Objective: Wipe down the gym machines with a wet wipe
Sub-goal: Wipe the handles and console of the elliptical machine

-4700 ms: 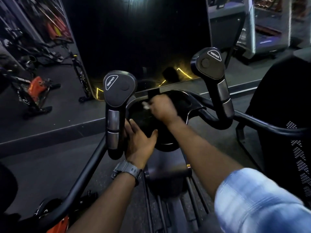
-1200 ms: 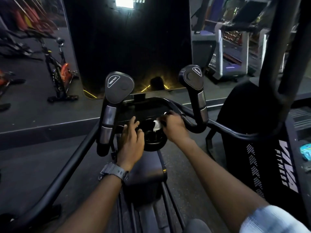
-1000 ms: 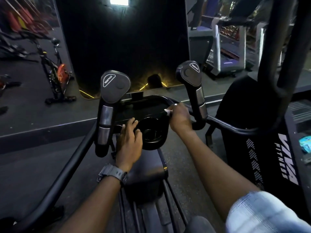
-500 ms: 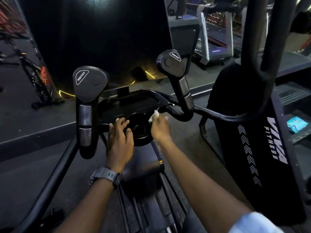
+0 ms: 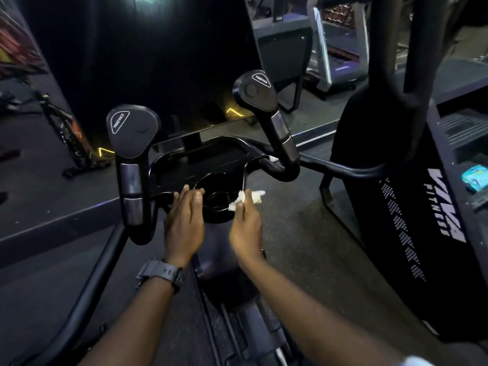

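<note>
White wet wipe [image 5: 247,199], pinched loosely by right hand [image 5: 245,228], may slip into cup holder [image 5: 217,198]; left hand [image 5: 183,223] rests flat, fingers straight, on its rim.

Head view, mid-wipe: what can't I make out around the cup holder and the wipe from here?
- Right hand fingers: curled away under the wet wipe, so the grip is hidden.
- Cup holder bottom: too dark to tell whether it is clean.
- Left hand fingers: tips on the tray rim, contact underneath hidden.
- Teal packet: label too small, cut off by the right edge.
</note>
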